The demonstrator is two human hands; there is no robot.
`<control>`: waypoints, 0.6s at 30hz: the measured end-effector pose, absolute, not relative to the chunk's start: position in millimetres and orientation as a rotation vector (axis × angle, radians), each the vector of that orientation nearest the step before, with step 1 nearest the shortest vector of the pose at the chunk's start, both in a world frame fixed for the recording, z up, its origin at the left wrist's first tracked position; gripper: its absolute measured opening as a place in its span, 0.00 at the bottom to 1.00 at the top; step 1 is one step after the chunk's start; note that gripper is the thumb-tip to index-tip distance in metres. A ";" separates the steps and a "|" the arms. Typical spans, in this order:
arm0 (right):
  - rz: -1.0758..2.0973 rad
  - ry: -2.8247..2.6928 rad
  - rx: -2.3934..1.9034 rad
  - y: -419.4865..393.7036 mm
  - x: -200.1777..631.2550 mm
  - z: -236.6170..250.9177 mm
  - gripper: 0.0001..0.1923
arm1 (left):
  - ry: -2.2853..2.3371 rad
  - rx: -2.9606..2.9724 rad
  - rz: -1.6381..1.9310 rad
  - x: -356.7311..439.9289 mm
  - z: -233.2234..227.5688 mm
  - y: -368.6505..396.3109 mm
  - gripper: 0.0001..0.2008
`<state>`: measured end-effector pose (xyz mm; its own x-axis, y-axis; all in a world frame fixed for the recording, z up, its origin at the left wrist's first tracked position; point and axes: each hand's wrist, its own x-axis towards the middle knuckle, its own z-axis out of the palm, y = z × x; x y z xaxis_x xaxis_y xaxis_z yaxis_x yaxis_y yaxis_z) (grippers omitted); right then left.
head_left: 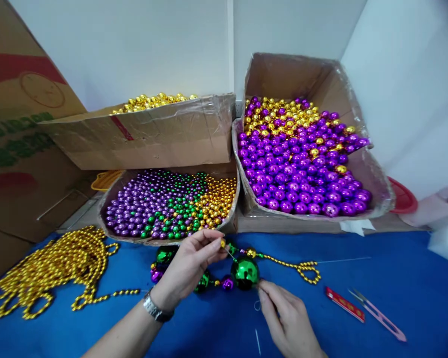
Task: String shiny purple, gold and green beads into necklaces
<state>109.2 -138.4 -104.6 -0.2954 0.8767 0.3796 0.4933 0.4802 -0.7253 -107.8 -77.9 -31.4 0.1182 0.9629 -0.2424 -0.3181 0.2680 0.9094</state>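
Note:
My left hand (197,258), with a metal-banded watch on its wrist, pinches a small gold bead (223,243) between thumb and fingertips. From that bead a thin straight line, needle or thread, runs down to a large shiny green bead (245,273). At the lower right edge of this green bead, my right hand (283,311) has its thumb and forefinger pressed together, with a small loop of thread (257,304) beside them. A strand with green, purple and gold beads lies behind and under my left hand, which hides part of it. Its gold end (309,272) trails right.
Behind stand a carton of small mixed beads (168,242) and a carton of purple and gold beads (386,199). Gold bead strands (59,263) lie left. Right are a red packet (344,304) and pink thread snips (384,320). A needle-like sliver (258,342) lies near the front.

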 end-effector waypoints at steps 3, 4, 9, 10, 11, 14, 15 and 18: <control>0.701 -1.911 -1.214 -136.4 107.0 -105.1 0.09 | 1.048 0.926 1.042 -95.0 -30.8 -79.9 0.09; 0.747 -1.885 -1.248 -136.0 107.2 -105.2 0.09 | 1.056 0.966 1.025 -90.4 -30.2 -80.2 0.09; 1.061 -1.688 -1.313 -137.6 117.5 -101.9 0.14 | 1.023 1.251 0.923 -71.1 -17.4 -75.7 0.09; 1.107 -1.651 -1.313 -138.2 121.2 -100.8 0.14 | 1.000 1.319 0.900 -68.3 -12.0 -71.6 0.09; 1.137 -1.619 -1.318 -138.7 125.2 -99.8 0.14 | 0.989 1.393 0.889 -65.5 -5.6 -65.5 0.10; 1.141 -1.553 -1.358 -139.5 136.6 -98.5 0.15 | 1.067 1.757 0.933 -56.1 16.6 -32.7 0.13; 1.130 -1.535 -1.367 -139.7 139.6 -98.6 0.15 | 1.123 1.947 0.942 -52.2 23.6 -17.7 0.12; 1.095 -1.496 -1.373 -141.0 145.9 -98.5 0.16 | 1.282 2.551 0.875 -38.0 38.4 29.7 0.11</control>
